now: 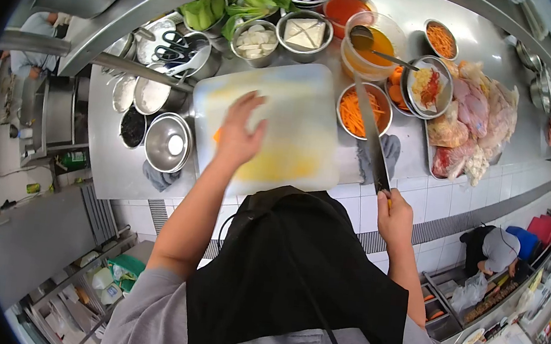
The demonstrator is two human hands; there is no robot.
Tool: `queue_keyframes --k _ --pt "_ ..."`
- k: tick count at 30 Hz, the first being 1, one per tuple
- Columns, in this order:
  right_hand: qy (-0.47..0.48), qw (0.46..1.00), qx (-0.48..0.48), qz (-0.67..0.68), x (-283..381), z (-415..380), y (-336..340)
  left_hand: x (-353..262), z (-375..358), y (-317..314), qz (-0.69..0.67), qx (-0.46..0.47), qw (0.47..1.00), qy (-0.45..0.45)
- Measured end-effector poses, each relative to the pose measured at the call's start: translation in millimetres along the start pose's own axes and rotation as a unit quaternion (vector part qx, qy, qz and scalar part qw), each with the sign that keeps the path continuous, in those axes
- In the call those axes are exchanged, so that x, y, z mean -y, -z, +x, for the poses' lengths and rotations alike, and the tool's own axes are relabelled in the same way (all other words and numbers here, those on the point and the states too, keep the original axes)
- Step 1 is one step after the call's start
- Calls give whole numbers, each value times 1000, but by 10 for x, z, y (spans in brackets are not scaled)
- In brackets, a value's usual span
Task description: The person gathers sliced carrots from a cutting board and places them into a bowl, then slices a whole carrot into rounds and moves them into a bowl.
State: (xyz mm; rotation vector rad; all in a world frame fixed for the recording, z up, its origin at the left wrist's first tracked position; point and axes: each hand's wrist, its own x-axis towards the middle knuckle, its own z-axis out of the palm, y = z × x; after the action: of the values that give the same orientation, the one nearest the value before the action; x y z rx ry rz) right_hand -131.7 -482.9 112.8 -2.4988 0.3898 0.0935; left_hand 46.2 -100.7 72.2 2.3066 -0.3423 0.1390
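Note:
My right hand [395, 217] is closed round the handle of a long knife [374, 142], its blade pointing away from me past the right side of the cutting board. The white cutting board [293, 127] lies in front of me, with yellow-orange stains on it. Over its left half is my left hand [242, 133], fingers stretched out and thumb apart. A small orange piece [217, 135] shows at that hand's left edge. The blade overlaps a bowl of shredded carrot [355, 116] in this view. A grey cloth [389, 154] lies beside the blade.
Behind the board stand sliced white pieces [255, 41], tofu [304, 33] and leafy greens [256, 2] in bowls. A tub of orange liquid [368, 54] holds a ladle. Raw meat [472, 119] fills a tray at right; steel bowls [166, 144] stand left. Another person [499, 249] bends at far right.

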Motion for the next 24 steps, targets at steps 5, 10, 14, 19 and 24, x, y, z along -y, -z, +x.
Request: queue_keyframes --k 5,10,14,19,24 --pt "42 987 144 59 207 -20 -336 605 -759 610 71 66 994 41" --pt "89 971 221 -12 350 37 -731 421 -903 18 53 59 996 33" --pt "111 956 266 -53 541 4 -676 230 -894 -375 -8 80 997 5" --pt "92 968 229 -53 724 -221 -421 260 -939 -506 -19 23 999 -40" --pt "84 959 258 -85 905 -411 -59 286 -934 -581 -46 6 998 -41"
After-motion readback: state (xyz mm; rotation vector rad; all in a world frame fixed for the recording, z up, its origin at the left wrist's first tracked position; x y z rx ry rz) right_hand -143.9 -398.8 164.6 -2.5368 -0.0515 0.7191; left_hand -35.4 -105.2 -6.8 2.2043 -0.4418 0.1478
